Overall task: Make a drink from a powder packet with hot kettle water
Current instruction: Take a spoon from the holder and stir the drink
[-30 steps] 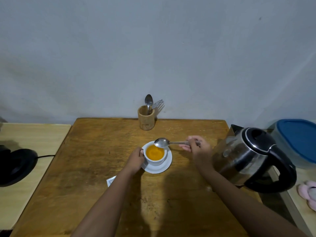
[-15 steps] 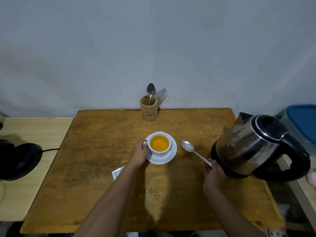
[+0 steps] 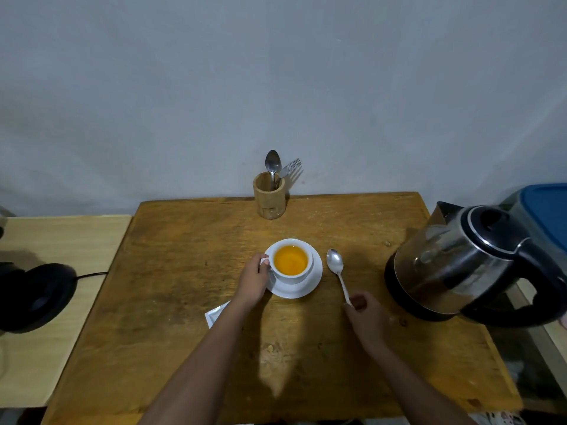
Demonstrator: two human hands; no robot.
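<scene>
A person's left hand (image 3: 254,282) grips the handle of a white cup (image 3: 291,265), fingers curled shut around it; the right hand (image 3: 366,317) pinches the near end of a metal spoon (image 3: 337,271) between closed fingertips, the spoon lying on the wood just right of the saucer with its bowl pointing toward the far edge. The scene sits on a worn wooden table (image 3: 184,302) pushed against a pale wall (image 3: 276,87); a lighter side surface (image 3: 46,332) adjoins it on the left, carrying a round black kettle base (image 3: 40,297) with its cord. At the right edge stands a steel electric kettle (image 3: 466,265) with a black handle and lid (its spout facing the far side), well apart from the cup; behind it a blue-lidded container (image 3: 546,216) shows partly. The cup, filled with an orange drink (image 3: 291,260), rests on a white saucer (image 3: 306,289) near the table's middle; at the far edge a wooden utensil holder (image 3: 269,197) keeps a second spoon (image 3: 273,162) and a fork (image 3: 290,167) upright. A white powder packet (image 3: 214,315) lies flat near the left forearm, partly hidden beneath it.
</scene>
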